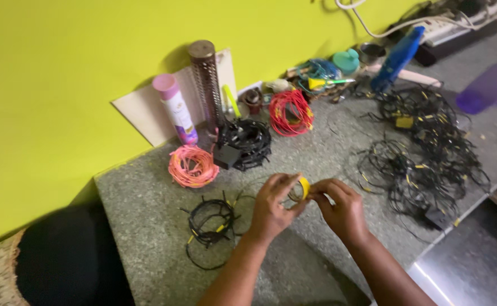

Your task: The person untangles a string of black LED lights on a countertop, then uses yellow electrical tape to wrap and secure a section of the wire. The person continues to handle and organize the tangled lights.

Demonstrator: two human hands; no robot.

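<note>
A small roll of yellow tape [303, 186] sits between both hands above the grey stone counter [146, 215]. My left hand [274, 207] curls around its left side. My right hand [342, 207] pinches its right edge with the fingertips. A coiled bundle of black wire with yellow ties [210, 224] lies just left of my left hand. A thin black wire loop [254, 192] trails from that area toward the hands.
Coils of pink wire [193, 166], black wire with a black box [242, 144] and red wire [289, 112] lie behind. A large tangle of black wire [424, 153] spreads right, near the counter's edge. A spray can [175, 109], perforated metal tube [207, 79] and blue object [397, 59] stand along the yellow wall.
</note>
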